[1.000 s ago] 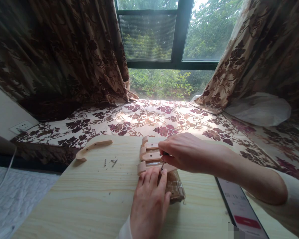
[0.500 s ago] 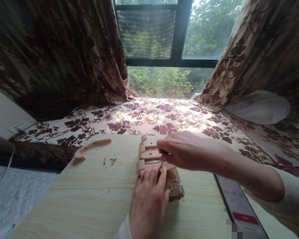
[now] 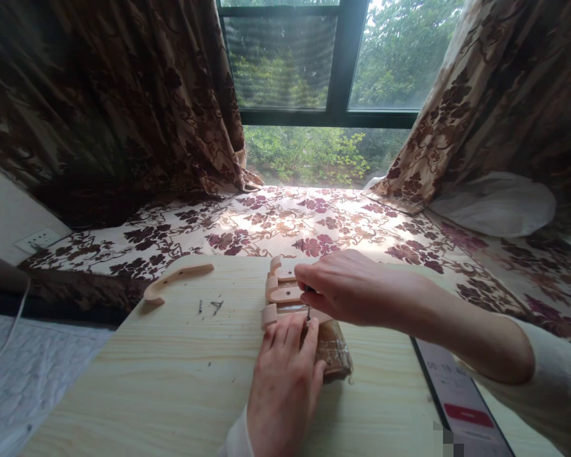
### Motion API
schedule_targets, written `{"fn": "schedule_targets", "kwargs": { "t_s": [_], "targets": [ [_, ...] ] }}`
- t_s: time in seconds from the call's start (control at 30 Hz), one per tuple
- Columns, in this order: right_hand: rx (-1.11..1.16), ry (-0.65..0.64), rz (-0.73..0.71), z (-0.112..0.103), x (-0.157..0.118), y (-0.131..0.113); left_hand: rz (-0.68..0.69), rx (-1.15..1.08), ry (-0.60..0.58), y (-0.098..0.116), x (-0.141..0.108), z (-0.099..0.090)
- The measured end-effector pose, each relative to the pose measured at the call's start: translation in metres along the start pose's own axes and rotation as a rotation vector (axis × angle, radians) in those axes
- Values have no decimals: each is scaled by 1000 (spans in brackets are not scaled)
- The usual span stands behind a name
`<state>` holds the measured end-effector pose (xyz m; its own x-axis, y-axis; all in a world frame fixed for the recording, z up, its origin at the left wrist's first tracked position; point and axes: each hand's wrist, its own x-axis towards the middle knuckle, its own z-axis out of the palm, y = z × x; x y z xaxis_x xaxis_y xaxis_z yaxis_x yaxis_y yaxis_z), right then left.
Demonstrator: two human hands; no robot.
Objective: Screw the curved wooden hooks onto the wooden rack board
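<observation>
A brown block (image 3: 332, 350) wrapped in clear film lies on the table, with pale wooden hooks (image 3: 285, 294) set across it in a row. My left hand (image 3: 285, 371) presses on the nearest wooden hook (image 3: 269, 317), fingers stretched over it and holding it down. Its thumb rests against the block. My right hand (image 3: 345, 285) is closed around a screwdriver (image 3: 308, 309), whose handle is mostly hidden by the fingers. The thin shaft points down at a screw beside my left index fingertip. Dark screw heads show in the two farther hooks.
Another wooden hook (image 3: 178, 279) lies at the table's far left corner. Several loose screws (image 3: 216, 307) lie on the wood-grain table (image 3: 171, 381) left of the block. A phone (image 3: 464, 397) showing a timer lies under my right forearm. Beyond is a flower-patterned window seat (image 3: 285, 222).
My right hand has turned slightly at the screwdriver, and its shaft now stands more upright. The left hand keeps its place on the hook.
</observation>
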<state>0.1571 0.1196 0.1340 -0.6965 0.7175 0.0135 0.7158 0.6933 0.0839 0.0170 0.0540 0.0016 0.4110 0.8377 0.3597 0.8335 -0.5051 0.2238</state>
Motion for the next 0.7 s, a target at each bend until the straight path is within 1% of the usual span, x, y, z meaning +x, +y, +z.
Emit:
{"fn": "schedule_targets", "kwargs": {
  "t_s": [0.1,0.17,0.27,0.3,0.37,0.47,0.53,0.7],
  "targets": [
    [16,2,20,2,0,0,15,9,3,-1,-1,0],
    [36,2,27,2,-1,1,41,20,35,-2,-4,0],
    [42,14,28,4,-3,2,117,19,108,-2,-12,-3],
    [43,17,24,4,-3,3,144,9,119,-1,-14,-4],
    [38,29,15,5,-3,3,182,-19,105,0,-20,-5],
    [23,51,0,7,-5,4,171,-43,35,0,-25,-5],
    [21,56,-4,8,-5,5,145,-47,16,-1,-26,-4],
    [27,36,2,9,-5,6,123,-102,72,-7,-26,-4]
  ]
}}
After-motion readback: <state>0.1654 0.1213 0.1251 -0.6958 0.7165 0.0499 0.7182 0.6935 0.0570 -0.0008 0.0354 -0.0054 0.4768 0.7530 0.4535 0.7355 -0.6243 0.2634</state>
